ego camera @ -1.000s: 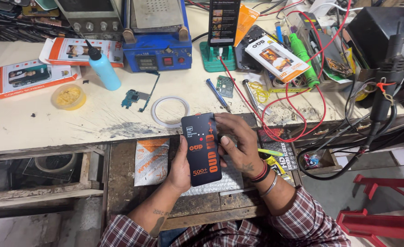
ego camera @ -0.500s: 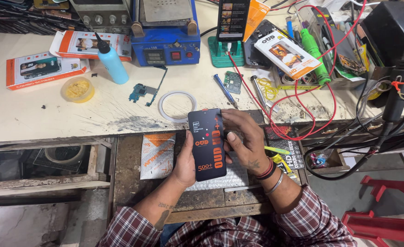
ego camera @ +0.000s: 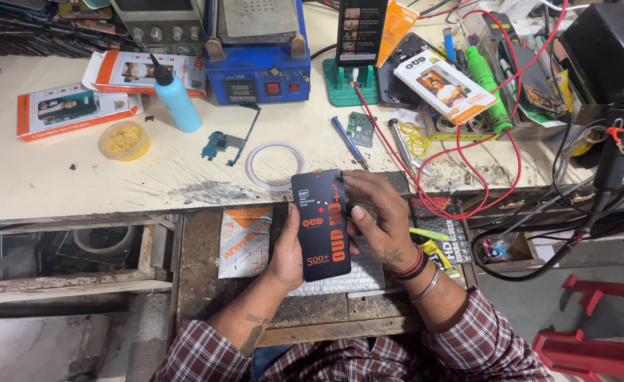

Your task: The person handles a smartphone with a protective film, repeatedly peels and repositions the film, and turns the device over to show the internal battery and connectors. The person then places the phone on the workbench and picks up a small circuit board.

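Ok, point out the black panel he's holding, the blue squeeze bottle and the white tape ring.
black panel (ego camera: 320,226): head view, middle of its printed face.
blue squeeze bottle (ego camera: 179,106): head view, on its body.
white tape ring (ego camera: 253,161): head view, left side of the band.

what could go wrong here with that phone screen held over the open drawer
The black screen panel is gripped only at its edges by the left hand and right hand; a slip could drop it into the drawer. The red wires beside the right wrist could snag.
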{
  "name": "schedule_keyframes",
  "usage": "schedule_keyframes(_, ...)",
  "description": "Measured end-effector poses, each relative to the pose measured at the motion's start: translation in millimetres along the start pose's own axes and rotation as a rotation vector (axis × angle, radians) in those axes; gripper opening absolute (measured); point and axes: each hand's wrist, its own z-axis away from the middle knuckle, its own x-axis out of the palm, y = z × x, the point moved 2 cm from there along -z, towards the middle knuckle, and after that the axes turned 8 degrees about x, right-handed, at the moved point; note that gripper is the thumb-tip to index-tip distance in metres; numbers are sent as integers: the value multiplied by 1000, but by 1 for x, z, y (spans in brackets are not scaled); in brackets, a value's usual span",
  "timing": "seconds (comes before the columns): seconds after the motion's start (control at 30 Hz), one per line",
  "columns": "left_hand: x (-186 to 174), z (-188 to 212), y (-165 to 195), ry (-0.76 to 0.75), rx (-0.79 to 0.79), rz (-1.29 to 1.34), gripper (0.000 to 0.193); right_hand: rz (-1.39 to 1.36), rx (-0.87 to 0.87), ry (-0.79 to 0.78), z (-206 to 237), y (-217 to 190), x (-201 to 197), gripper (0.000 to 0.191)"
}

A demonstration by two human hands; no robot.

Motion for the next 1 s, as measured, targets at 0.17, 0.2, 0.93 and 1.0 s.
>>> schedule_keyframes(0.17,-1,0,-1,21,-19,10,87,8,-3,1,0,-1,0,42)
schedule_keyframes(0.2,-1,0,-1,22,-20,8,87,6,-3,2,0,-1,-1,42)
schedule_keyframes(0.93,-4,2,0,18,-3,-1,87,-11,2,-4,1,-1,3,43)
schedule_keyframes(1.0,-4,3,-1,14,-13,22,87,-8,0,0,1,-1,3,43)
